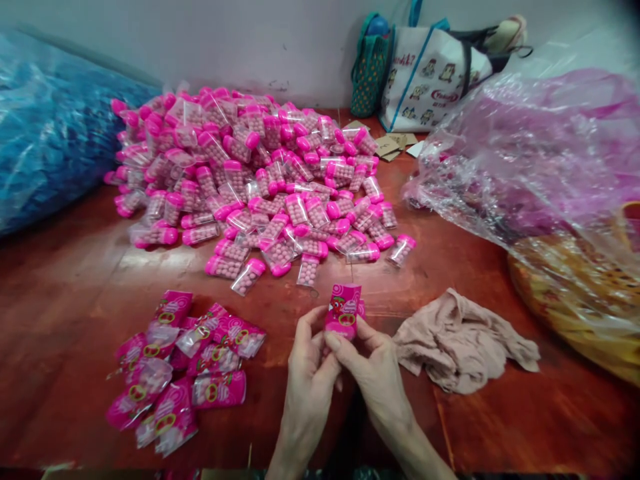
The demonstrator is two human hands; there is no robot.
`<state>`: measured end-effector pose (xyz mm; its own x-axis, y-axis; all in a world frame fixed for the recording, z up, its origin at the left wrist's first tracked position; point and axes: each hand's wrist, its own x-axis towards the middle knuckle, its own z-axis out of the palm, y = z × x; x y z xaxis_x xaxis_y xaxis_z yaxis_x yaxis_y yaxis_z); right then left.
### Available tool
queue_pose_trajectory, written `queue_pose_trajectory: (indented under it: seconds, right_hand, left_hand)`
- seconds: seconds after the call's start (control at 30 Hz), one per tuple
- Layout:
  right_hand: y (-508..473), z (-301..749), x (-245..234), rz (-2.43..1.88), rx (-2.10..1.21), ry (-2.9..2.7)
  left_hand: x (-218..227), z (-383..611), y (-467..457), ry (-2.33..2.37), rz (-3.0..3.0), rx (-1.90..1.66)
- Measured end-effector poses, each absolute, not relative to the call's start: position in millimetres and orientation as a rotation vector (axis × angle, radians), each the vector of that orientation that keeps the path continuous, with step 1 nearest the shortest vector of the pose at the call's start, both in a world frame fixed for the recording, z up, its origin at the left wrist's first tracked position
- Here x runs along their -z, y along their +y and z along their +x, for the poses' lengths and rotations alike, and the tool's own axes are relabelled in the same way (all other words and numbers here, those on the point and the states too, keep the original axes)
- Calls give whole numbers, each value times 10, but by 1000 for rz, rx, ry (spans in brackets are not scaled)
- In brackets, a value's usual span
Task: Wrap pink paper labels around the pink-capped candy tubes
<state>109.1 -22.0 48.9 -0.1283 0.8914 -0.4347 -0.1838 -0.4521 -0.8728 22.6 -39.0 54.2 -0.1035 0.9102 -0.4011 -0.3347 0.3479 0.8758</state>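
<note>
Nearest to me, both my hands are closed on one pink printed packet (343,310) over the near middle of the red-brown table (500,433); my left hand (309,373) pinches its lower left side and my right hand (373,363) its lower right, thumbs close together at the bottom; the packet stands upright, printed face towards me, and a bit more pink shows behind its right edge; to the near left lies a loose pile of similar packets (219,389); beyond my hands spreads a big heap of clear containers (260,180) with bright pink caps and small pink balls inside; just right of my right hand is a crumpled beige cloth (465,340); farther right, clear and pink plastic (525,160) partly covers a yellow basket (537,307); a plastic bag of blue items (65,127) sits far left, and a white printed tote bag (425,87) stands far right.
</note>
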Motion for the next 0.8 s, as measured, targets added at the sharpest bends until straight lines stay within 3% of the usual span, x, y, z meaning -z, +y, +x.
queue_pose_trajectory:
  seconds: [0.3, 0.67, 0.8]
  right_hand:
    - [-33, 1278, -483, -1232, -1707, -940]
    - [-281, 1066, -373, -1338, -1561, -734]
    - [-181, 1140, -350, -1186, -1692, -723]
  left_hand:
    - [-529, 180, -382, 945, 500, -1180]
    - [-560, 310, -461, 1127, 432, -1287]
    - [-567, 281, -382, 1060, 399, -1270]
